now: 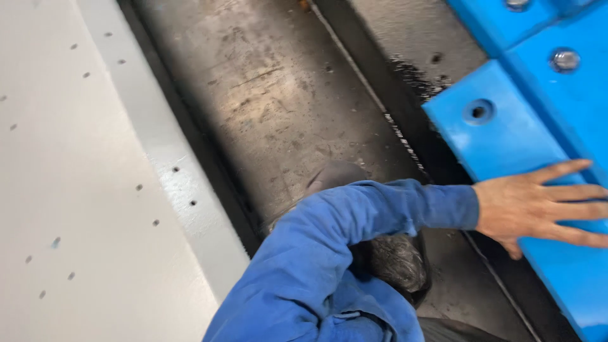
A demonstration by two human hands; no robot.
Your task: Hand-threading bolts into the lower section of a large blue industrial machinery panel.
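Under the flat, spread right hand (544, 206) lies a blue metal plate (506, 126), gripping nothing; fingertips run off-frame, and the blue sleeve (329, 253) hides the left hand.

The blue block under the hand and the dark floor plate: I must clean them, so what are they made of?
The thick blue block looks like painted metal or moulded plastic: glossy, even colour, countersunk bolt holes. The dark floor plate looks like bare steel: dull grey sheen, scratches, brownish stains. The right hand lies flat on the block.

Hand (538, 206) flat on panel (506, 126) at right, steel bed (278, 101) in the middle, perforated plate (76, 190) left.
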